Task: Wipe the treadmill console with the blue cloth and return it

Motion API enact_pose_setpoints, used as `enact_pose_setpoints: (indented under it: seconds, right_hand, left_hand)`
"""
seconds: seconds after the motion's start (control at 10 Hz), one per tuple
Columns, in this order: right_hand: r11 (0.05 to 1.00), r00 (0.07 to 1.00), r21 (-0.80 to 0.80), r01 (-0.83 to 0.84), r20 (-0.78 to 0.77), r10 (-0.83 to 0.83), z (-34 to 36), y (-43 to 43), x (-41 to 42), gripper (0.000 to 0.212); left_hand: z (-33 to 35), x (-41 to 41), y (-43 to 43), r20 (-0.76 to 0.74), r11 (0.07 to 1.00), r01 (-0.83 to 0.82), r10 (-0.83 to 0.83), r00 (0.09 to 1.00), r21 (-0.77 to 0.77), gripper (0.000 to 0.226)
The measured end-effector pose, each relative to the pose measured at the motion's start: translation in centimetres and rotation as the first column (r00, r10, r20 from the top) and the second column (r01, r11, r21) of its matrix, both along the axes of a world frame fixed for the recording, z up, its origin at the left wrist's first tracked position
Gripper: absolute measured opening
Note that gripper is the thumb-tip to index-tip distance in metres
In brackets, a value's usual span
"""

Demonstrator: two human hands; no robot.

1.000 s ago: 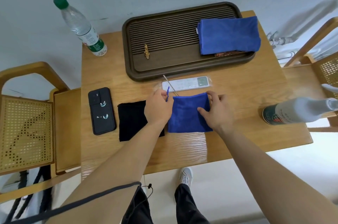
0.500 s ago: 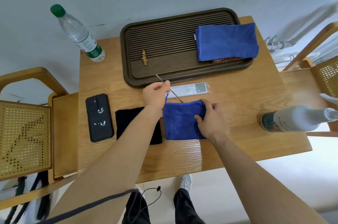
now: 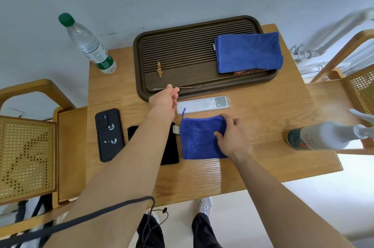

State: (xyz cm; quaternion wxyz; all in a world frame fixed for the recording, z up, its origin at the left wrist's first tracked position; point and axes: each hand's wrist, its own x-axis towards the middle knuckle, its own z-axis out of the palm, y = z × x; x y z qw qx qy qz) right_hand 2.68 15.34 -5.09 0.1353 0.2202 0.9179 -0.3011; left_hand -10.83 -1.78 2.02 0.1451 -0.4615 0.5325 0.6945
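The folded blue cloth (image 3: 199, 138) lies flat on the table (image 3: 263, 118), nearly square, its loop pointing away toward the remote (image 3: 204, 104). The right hand (image 3: 232, 138) grips its right edge. The left hand (image 3: 165, 99) pinches 1 thin metal stick (image 3: 190, 86), which lies crosswise over the tray (image 3: 182, 49).

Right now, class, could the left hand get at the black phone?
Probably yes: the black phone lies uncovered beside the left forearm, though the left hand is pinching a thin stick at the tray.
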Motion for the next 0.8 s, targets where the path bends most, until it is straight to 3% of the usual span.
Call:
enact_pose_setpoints:
  seconds: [0.2,0.3,0.4,0.5,0.6,0.7,0.8]
  right_hand:
    - [0.995,1.0,0.097,-0.008,-0.027,0.011,0.6,-0.7,0.8,0.067]
    - [0.944,0.982,0.299,-0.143,-0.073,0.172,0.6,-1.2,2.4,0.064]
    - [0.843,0.907,0.351,-0.408,0.049,0.418,-0.1,-1.7,3.9,0.064]
    - [0.775,0.837,0.326,-0.542,0.131,0.531,-0.9,-2.1,4.5,0.069]
    - [0.746,0.802,0.295,-0.597,0.182,0.569,-0.8,-2.3,3.8,0.072]
    - [0.743,0.789,0.268,-0.614,0.231,0.569,0.1,-3.0,3.0,0.068]
    - [0.744,0.785,0.257,-0.617,0.272,0.556,1.8,-3.3,2.0,0.072]
  left_hand:
    - [1.8,1.5,-0.6,-0.018,0.964,0.158,-0.166,0.986,-0.214,0.005]
    - [0.3,5.2,-0.6,-0.102,0.758,0.442,-0.548,0.83,-0.479,0.012]
    - [-2.2,10.0,-1.1,0.195,-0.022,0.559,-0.948,0.252,-0.829,0.02]
    - [-4.7,13.2,-1.8,0.485,-0.46,0.352,-0.874,-0.019,-0.815,0.043]
    - [-5.4,14.1,-2.8,0.591,-0.554,0.335,-0.807,0.011,-0.762,0.055]
    - [-5.0,14.4,-3.2,0.629,-0.588,0.347,-0.777,0.006,-0.73,0.055]
    - [-3.5,13.9,-3.3,0.568,-0.526,0.375,-0.823,0.001,-0.763,0.05]
